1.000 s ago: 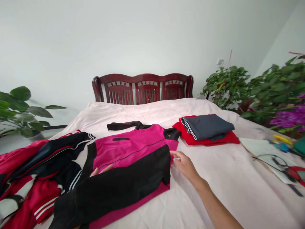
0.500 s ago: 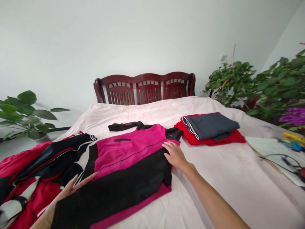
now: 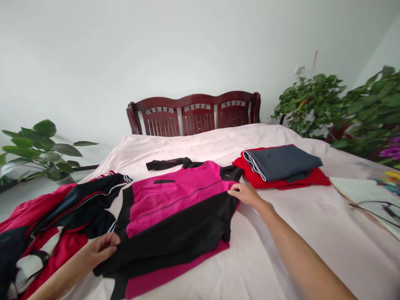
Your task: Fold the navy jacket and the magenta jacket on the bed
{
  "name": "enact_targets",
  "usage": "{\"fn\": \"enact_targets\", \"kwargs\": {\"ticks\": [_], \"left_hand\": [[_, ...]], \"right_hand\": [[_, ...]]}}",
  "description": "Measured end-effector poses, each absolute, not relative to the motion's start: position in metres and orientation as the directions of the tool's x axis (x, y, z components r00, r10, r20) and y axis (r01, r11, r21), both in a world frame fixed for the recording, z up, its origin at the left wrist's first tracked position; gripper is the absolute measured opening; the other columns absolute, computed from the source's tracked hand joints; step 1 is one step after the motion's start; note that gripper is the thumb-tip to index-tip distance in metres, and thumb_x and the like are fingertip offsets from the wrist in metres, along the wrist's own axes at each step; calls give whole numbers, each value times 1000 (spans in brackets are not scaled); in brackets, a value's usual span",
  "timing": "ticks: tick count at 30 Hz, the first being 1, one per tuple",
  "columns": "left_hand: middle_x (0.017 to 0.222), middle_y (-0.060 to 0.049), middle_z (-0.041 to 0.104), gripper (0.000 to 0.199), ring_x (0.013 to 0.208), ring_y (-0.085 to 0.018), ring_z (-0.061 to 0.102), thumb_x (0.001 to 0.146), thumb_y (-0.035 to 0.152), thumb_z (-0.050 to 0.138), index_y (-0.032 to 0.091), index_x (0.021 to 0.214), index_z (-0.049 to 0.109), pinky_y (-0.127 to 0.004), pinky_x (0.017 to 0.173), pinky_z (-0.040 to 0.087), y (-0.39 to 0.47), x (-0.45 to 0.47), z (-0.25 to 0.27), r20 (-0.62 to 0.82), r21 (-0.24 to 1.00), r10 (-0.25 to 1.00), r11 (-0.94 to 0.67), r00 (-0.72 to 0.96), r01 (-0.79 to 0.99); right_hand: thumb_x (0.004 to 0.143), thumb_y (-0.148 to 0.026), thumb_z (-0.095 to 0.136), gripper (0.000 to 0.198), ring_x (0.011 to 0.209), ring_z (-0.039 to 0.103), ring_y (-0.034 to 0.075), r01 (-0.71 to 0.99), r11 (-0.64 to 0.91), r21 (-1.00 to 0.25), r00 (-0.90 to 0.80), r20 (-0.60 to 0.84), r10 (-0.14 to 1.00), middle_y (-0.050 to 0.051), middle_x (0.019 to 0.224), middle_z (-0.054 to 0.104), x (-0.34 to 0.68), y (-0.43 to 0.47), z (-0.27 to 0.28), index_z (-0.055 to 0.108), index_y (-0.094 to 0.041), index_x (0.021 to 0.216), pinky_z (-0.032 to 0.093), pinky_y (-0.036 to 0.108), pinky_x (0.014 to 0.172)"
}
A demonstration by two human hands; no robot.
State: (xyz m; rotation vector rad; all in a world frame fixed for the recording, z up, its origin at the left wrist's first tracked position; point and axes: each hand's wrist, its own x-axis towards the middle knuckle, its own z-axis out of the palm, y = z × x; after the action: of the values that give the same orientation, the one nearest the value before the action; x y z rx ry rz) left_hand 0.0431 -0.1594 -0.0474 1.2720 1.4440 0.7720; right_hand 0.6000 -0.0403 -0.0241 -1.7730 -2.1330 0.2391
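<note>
Jacket of flat magenta-and-black fabric (image 3: 178, 189) lies between left hand (image 3: 101, 248) and right hand (image 3: 247, 194), both pinching it, likely to hold it straight.

1. A bed (image 3: 306, 237) carries a pale pink sheet (image 3: 312, 266), lightly creased and faintly patterned.
2. Across it lies a magenta-and-black jacket (image 3: 175, 196), spread out, one black sleeve on the far side.
3. Left of that — a loose heap of red, navy and white clothes (image 3: 84, 200).
4. Right — a folded red garment (image 3: 317, 178).
5. Farther right, flat white paper (image 3: 354, 186).
</note>
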Motion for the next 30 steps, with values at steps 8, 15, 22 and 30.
{"fn": "enact_targets", "kwargs": {"ticks": [8,15,22,30], "left_hand": [[82,-3,73,60,76,-22,70,68,65,72,21,108,67,-26,58,53,-145,71,-30,-383,867,907,419,-175,269],[85,-4,75,62,76,-24,73,53,40,91,20,106,65,-30,65,60,-157,50,-46,-396,906,902,414,-171,85],[75,-1,73,50,68,-20,72,68,13,79,21,112,59,-26,60,58,-163,57,-49,-360,933,865,335,-349,-133],[85,-1,76,54,79,-21,74,69,31,81,23,118,59,-25,65,59,-159,78,-39,-337,939,879,340,-337,-53]], "right_hand": [[85,-23,62,24,105,54,23,865,360,-351,-183,447,876,8,108,64,566,-107,-34,67,-21,108,41,36,95],[82,-14,59,27,88,52,20,681,673,-288,-641,210,738,3,93,60,545,-183,-49,70,-25,104,40,35,82],[77,-8,53,31,83,49,20,667,707,-235,-651,279,706,5,89,60,551,-187,-55,72,-22,96,39,34,75],[67,-1,46,49,87,60,17,678,518,-521,-495,198,846,1,87,68,556,-165,-33,76,-27,95,47,28,80]]}}
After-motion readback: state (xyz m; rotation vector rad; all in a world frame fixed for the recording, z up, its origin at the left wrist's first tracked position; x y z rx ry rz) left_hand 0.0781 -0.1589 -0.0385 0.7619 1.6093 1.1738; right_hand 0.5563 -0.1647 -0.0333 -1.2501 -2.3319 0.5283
